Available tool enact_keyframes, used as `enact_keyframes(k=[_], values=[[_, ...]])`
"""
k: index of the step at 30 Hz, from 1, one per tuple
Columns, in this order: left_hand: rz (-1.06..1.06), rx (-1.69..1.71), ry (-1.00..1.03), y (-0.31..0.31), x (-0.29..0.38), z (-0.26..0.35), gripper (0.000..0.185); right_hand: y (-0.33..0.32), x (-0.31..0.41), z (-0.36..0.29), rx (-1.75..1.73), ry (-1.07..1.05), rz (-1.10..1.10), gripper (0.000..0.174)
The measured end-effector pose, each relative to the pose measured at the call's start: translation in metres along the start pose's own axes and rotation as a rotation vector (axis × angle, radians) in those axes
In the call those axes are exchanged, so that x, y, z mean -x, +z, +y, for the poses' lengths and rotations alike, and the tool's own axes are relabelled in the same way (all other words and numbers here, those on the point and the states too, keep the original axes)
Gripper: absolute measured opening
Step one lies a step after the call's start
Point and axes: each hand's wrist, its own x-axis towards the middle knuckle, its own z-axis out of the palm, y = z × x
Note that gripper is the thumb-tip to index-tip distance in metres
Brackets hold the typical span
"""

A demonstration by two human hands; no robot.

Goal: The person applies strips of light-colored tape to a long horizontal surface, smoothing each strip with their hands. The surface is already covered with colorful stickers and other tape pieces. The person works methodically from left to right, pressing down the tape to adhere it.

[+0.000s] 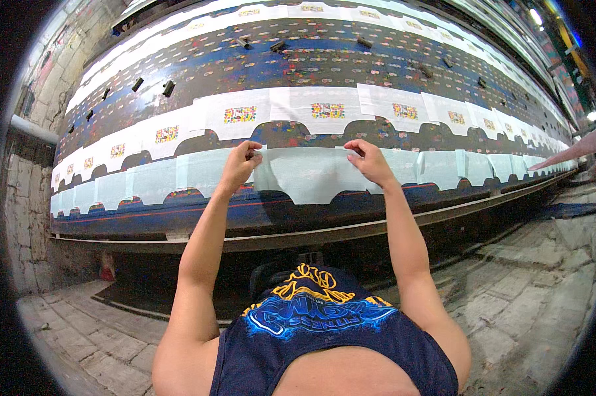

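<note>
A pale blue-green cut fabric piece lies on the long dark printing table, in the row nearest me. My left hand is at the piece's upper left corner, thumb and forefinger bent close together. At the upper right corner my right hand has its thumb and forefinger curled at the edge. The fingers seem to pinch the fabric corners. Similar pale pieces continue on both sides, their edges meeting or overlapping. Above them runs a row of white cut pieces, each with a small multicoloured print.
Small dark clips or blocks are scattered across the table's paint-marked middle. Another row of white printed pieces lies on the far side. A metal rail follows the near edge. A pink shape juts in at right, above the table.
</note>
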Motion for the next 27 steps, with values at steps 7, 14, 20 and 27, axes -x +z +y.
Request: enact_keyframes(k=[7, 14, 20, 27], values=[[0.271, -0.191, 0.11, 0.017, -0.025, -0.038, 0.032, 0.04, -0.022, 0.025, 0.077, 0.068, 0.296, 0.031], [0.295, -0.206, 0.145, 0.018, -0.031, -0.046, 0.034, 0.049, -0.032, 0.038, 0.173, 0.062, 0.411, 0.035], [0.279, -0.273, 0.064, 0.02, -0.031, -0.036, 0.035, 0.048, -0.033, 0.047, 0.196, 0.084, 0.418, 0.038], [0.221, -0.829, 0.252, 0.065, -0.01, -0.022, 0.052, 0.046, -0.037, 0.049, 0.16, 0.061, 0.395, 0.037]])
